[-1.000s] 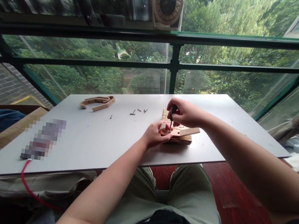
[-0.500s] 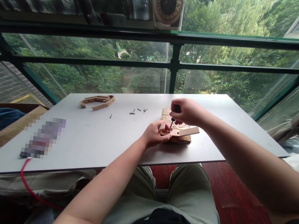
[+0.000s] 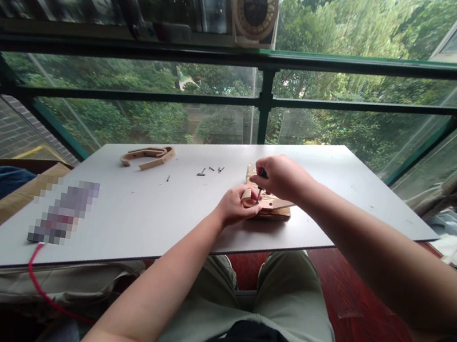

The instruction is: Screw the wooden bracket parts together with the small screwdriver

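Head view: right hand [image 3: 283,177] grips a dark-handled screwdriver [image 3: 263,174], shaft down at a drilled wooden strip [image 3: 278,204], which left hand [image 3: 235,205] clasps atop a block [image 3: 277,216] on white table [image 3: 139,214].

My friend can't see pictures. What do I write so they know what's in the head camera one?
A person's right hand holds a screwdriver tip-down at a holed wooden strip, which the left hand steadies on a slab on a white table. Small screws and a bent wooden piece lie farther left, with a green railing and trees beyond.
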The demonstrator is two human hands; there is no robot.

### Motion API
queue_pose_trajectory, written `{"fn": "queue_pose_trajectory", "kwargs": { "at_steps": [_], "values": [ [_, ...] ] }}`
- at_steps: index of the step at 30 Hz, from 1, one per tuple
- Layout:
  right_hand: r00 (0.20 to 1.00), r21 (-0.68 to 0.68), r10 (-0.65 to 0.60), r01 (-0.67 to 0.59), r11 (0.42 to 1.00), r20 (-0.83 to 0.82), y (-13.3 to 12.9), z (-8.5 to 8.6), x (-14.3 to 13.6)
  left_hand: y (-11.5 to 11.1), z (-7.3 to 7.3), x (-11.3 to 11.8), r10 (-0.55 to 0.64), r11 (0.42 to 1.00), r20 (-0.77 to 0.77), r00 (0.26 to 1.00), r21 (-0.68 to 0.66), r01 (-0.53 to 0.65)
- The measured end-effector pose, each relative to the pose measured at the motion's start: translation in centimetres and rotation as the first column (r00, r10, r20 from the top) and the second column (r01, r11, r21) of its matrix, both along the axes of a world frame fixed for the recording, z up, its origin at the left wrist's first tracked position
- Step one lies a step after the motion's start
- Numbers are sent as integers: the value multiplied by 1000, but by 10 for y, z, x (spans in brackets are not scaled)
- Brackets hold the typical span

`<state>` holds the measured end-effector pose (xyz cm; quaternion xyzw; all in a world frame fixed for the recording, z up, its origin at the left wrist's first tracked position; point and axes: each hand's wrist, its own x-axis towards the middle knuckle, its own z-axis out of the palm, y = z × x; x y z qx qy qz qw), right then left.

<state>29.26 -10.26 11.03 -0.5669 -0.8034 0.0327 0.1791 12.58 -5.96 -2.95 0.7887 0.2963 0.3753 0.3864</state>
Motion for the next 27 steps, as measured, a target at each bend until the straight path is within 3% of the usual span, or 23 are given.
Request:
{"fn": "queue_pose_trajectory", "kwargs": {
  "at_steps": [12,19,27],
  "values": [
    [999,46,-17,16,999,32,-1,-7,3,-2,4,3,61,998,7,998,28,-61],
    [956,-63,230,-244,968,-181,2,-3,15,-3,7,2,54,998,-3,999,21,-54],
    [991,-27,129,-130,991,-46,4,11,13,1,6,-2,17,1000,-62,998,15,-17]
  ]
}}
